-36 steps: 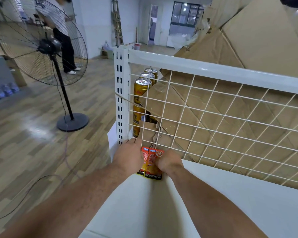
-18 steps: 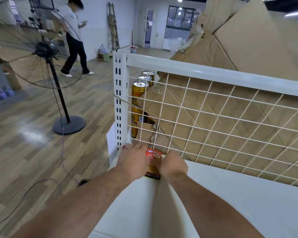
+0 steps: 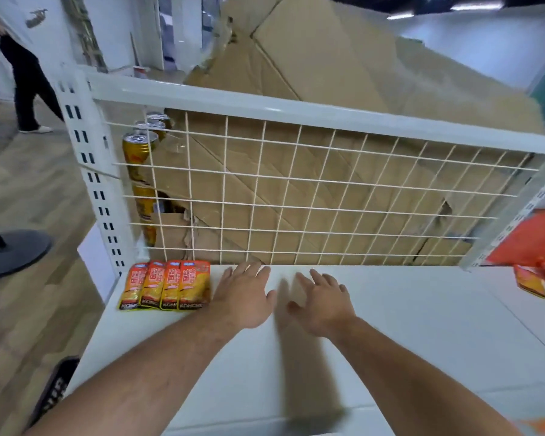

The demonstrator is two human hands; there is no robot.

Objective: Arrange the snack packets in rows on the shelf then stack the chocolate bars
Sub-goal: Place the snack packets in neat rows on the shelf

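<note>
Fingers (image 3: 249,271) spread wide and empty, the left hand (image 3: 244,297) and right hand (image 3: 323,305) hover over the shelf (image 3: 406,335) just right of four snack packets (image 3: 166,289) rowed at its back-left corner; I'd fetch more from the right-edge pile (image 3: 530,280), likely more packets, and butt them flush, edges level.

Four orange snack packets (image 3: 166,286) lay in a row on the white shelf (image 3: 422,325) at the left foot of the wire grid (image 3: 296,199), left hand (image 3: 243,294) and right hand (image 3: 323,305) spread flat, fingers toward the grid's lower edge, gold cans (image 3: 139,158) and flattened cardboard (image 3: 328,89) stood behind the grid.
</note>
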